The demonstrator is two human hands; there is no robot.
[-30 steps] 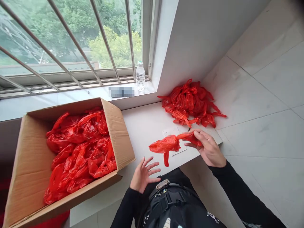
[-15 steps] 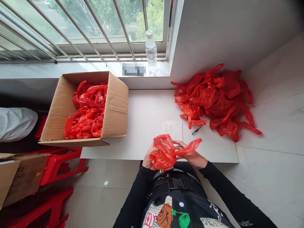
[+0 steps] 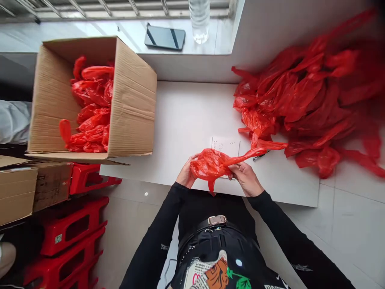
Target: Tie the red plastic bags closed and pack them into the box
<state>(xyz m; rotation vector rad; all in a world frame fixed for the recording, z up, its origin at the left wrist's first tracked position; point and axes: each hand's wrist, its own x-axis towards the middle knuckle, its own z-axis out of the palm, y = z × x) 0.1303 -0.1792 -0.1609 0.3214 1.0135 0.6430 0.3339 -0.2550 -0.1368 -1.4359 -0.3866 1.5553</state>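
A crumpled red plastic bag point(image 3: 209, 165) is held between my two hands above the table's front edge. My left hand point(image 3: 187, 172) grips its left side, the fingers partly hidden by the plastic. With thumb and fingers my right hand point(image 3: 245, 176) pinches the bag's right side, where a twisted handle stretches out to the right. What the bag contains, if anything, cannot be made out. Behind it lies a printed paper point(image 3: 225, 146), partly covered by the bag, and a pen point(image 3: 261, 155) rests to the right, partly under the red plastic.
An open cardboard box point(image 3: 132, 100) with several red bags stands on the left of the white table point(image 3: 186, 116). A large heap of red bags point(image 3: 306, 92) lies at right. On the sill are a phone point(image 3: 165, 37) and a water bottle point(image 3: 200, 22). Red stools point(image 3: 75, 228) stand lower left.
The view has tipped downward and come closer. Between my hands the bag is flatter, with its handle drawn out longer to the right and a loose end hanging below.
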